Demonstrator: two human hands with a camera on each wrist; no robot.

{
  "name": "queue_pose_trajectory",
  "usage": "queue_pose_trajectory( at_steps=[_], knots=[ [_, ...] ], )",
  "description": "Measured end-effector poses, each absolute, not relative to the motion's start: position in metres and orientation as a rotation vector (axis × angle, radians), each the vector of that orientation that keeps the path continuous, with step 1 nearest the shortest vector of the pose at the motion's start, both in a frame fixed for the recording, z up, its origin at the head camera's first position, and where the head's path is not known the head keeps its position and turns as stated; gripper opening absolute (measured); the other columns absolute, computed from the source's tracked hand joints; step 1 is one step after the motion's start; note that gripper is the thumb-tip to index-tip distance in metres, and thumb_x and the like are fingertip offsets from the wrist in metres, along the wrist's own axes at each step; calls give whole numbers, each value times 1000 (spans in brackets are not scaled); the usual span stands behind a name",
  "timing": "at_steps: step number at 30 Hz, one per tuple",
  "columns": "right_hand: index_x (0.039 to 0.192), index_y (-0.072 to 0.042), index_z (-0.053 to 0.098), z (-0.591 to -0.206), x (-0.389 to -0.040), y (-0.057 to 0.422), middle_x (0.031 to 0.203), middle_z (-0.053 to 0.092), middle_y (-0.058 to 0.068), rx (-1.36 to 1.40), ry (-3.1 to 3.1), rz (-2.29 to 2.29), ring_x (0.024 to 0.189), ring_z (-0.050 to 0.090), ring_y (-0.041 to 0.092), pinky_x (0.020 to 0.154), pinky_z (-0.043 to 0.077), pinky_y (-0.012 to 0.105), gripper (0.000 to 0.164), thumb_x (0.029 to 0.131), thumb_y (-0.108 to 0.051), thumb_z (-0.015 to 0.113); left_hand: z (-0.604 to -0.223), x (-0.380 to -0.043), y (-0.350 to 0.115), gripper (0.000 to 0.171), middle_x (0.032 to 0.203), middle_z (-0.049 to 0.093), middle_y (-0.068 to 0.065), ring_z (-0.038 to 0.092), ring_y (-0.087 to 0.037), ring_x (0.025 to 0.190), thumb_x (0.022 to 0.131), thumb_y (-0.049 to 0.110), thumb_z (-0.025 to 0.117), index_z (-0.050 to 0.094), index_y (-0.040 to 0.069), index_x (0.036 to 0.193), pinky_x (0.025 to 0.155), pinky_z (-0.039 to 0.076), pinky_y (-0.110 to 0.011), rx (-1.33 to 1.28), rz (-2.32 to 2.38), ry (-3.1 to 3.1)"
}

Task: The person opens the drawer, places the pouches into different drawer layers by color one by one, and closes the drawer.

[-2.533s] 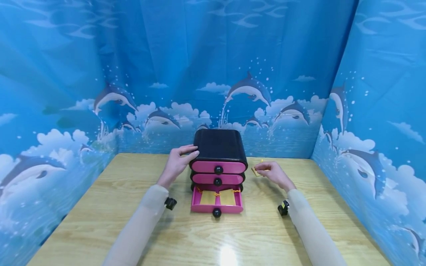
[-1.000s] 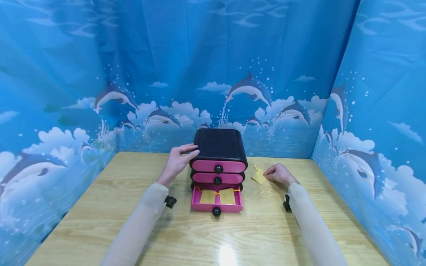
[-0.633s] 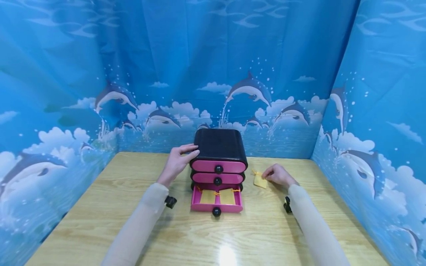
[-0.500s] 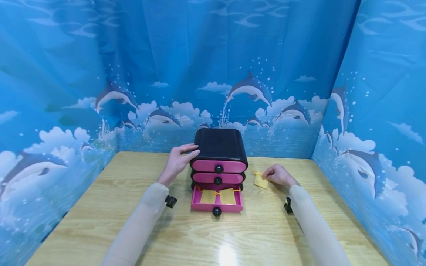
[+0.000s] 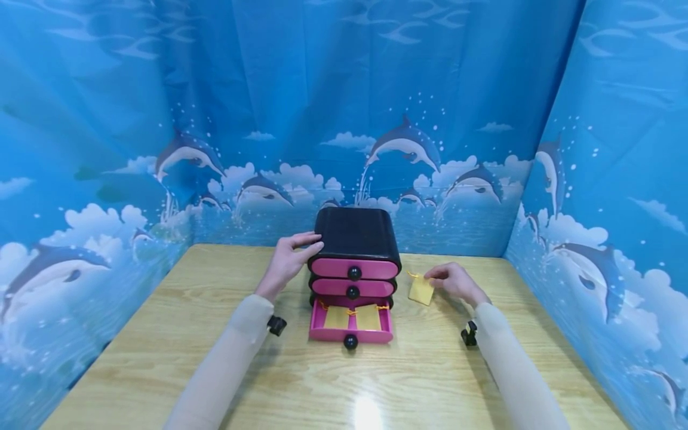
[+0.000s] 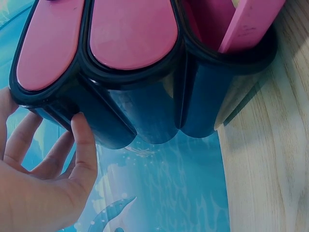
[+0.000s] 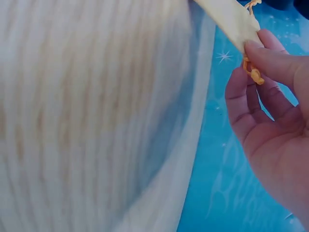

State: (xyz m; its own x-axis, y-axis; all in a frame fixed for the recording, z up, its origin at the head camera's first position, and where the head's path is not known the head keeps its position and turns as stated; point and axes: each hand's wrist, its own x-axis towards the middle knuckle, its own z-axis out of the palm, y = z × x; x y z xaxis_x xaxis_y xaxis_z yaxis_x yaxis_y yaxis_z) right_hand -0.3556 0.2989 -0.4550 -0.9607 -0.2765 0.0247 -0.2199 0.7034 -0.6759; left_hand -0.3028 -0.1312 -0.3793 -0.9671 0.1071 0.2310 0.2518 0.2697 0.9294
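My right hand (image 5: 454,282) pinches the top corner of a small yellow drawstring pouch (image 5: 420,291) between thumb and fingertips. In the right wrist view the pouch (image 7: 231,21) hangs from those fingers with its orange cord ends (image 7: 254,73) loose. A black drawer cabinet (image 5: 355,232) with pink fronts stands mid-table. My left hand (image 5: 287,263) rests on its upper left edge, thumb (image 6: 84,145) against the side in the left wrist view. The bottom drawer (image 5: 352,335) is pulled out. Two yellow pouches (image 5: 337,318) lie in it side by side, a divider between them.
The upper two drawers (image 5: 333,268) are closed, each with a round black knob (image 5: 354,273). The cabinet stands on a light wooden table (image 5: 258,382). Blue dolphin-print curtains (image 5: 344,119) enclose the table at the back and sides.
The right hand has drawn the pouch slightly toward the front and right from beside the cabinet, and its flat face now shows. The left hand stays on the cabinet.
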Motion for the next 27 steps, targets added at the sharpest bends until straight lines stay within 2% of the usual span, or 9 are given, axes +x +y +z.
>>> queue_pose_trajectory(
  at_steps=[11, 19, 27],
  knots=[
    [115, -5, 70, -441, -342, 292, 117, 68, 18, -463, 2790, -1196, 102, 65, 25, 83, 55, 36, 23, 93, -8, 63, -380, -303, -131, 45, 151, 46, -5, 34, -25, 144, 90, 45, 69, 66, 21, 128, 111, 39, -52, -344, -1794, -2398],
    [111, -2, 71, -430, -328, 284, 112, 70, 17, -493, 2667, -1310, 97, 66, 25, 87, 54, 52, 21, 92, -6, 64, -380, -303, -131, 46, 150, 47, -4, 34, -24, 144, 89, 46, 69, 66, 21, 128, 111, 39, -52, -341, -1790, -2403],
    [110, -1, 71, -421, -314, 275, 113, 70, 17, -538, 2607, -1365, 95, 65, 18, 88, 54, 49, 20, 91, -7, 66, -379, -303, -131, 46, 150, 47, -5, 33, -25, 145, 90, 46, 69, 66, 21, 128, 111, 39, -52, -337, -1789, -2406]
  ],
)
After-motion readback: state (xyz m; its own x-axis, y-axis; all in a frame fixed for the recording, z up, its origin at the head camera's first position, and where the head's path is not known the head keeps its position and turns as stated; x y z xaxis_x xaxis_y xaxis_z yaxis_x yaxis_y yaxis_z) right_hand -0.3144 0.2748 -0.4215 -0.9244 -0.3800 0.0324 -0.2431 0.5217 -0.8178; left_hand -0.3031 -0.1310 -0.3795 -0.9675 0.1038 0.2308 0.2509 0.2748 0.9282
